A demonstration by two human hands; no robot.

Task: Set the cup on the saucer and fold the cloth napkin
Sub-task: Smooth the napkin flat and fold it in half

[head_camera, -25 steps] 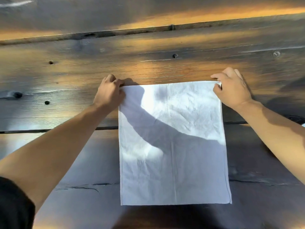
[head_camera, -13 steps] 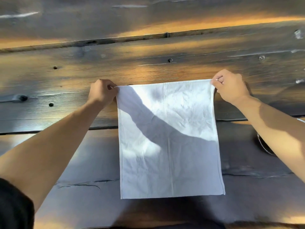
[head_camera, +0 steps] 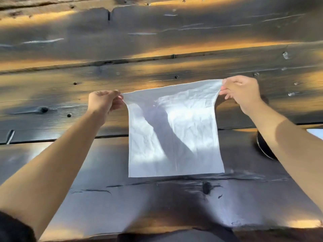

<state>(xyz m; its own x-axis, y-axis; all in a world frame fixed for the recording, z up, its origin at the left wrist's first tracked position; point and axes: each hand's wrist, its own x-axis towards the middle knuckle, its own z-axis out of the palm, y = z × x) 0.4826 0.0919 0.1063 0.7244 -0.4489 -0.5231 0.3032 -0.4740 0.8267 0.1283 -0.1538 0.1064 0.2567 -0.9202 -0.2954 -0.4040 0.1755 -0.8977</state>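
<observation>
A white cloth napkin (head_camera: pixel 174 133) is held up over the dark wooden table (head_camera: pixel 157 203). My left hand (head_camera: pixel 103 102) pinches its far left corner and my right hand (head_camera: pixel 243 91) pinches its far right corner. The far edge is raised and stretched between the hands, while the near edge still rests on the table. A dark round rim, possibly the saucer (head_camera: pixel 264 147), shows behind my right forearm, mostly hidden. No cup is in view.
The table is made of rough dark planks with gaps, knots and cracks. A pale object (head_camera: pixel 316 132) peeks in at the right edge. The table's near edge runs along the bottom of the view.
Both hands have gripped the napkin's far corners and lifted them off the table; the far edge now hangs taut in the air, and the napkin's sides curve inward.
</observation>
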